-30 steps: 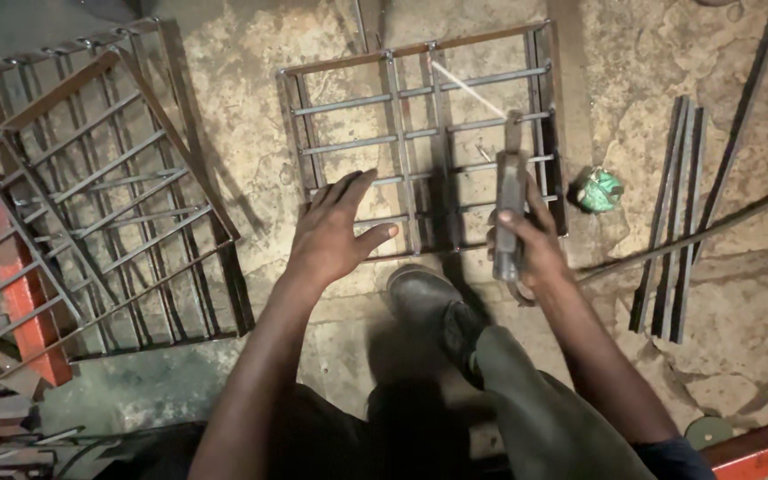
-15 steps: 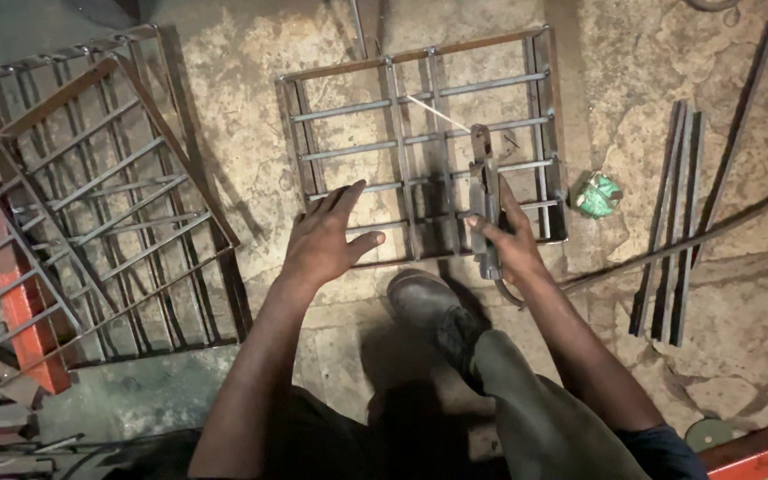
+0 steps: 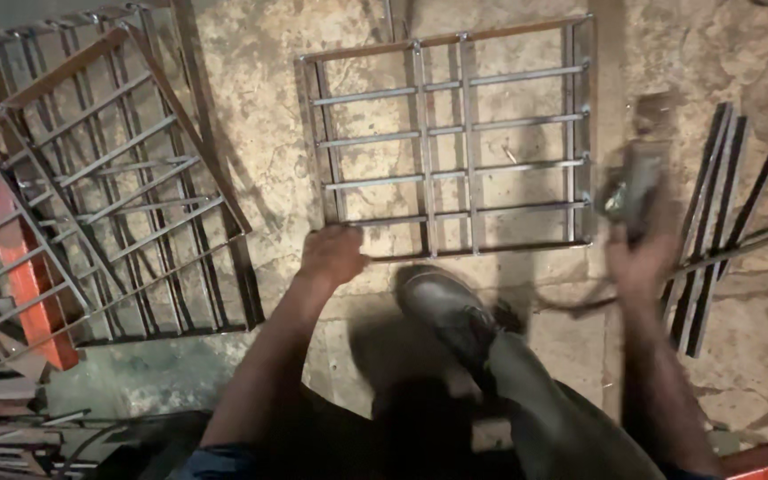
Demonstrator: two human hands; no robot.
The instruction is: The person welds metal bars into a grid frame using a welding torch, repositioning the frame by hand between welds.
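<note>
Two hands at one steel window grille (image 3: 455, 142) flat on the floor: left hand (image 3: 331, 255) pressed on its near-left corner, right hand (image 3: 637, 253) gripping a blurred tool (image 3: 637, 182) just off its right edge.

Left hand (image 3: 331, 256) pressed down, fingers curled; right hand (image 3: 640, 260) raised, blurred.

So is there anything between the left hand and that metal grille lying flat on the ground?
No. The left hand already rests at the near left corner of the metal grille, with nothing visible between them. The shoe sits just beside it.
</note>
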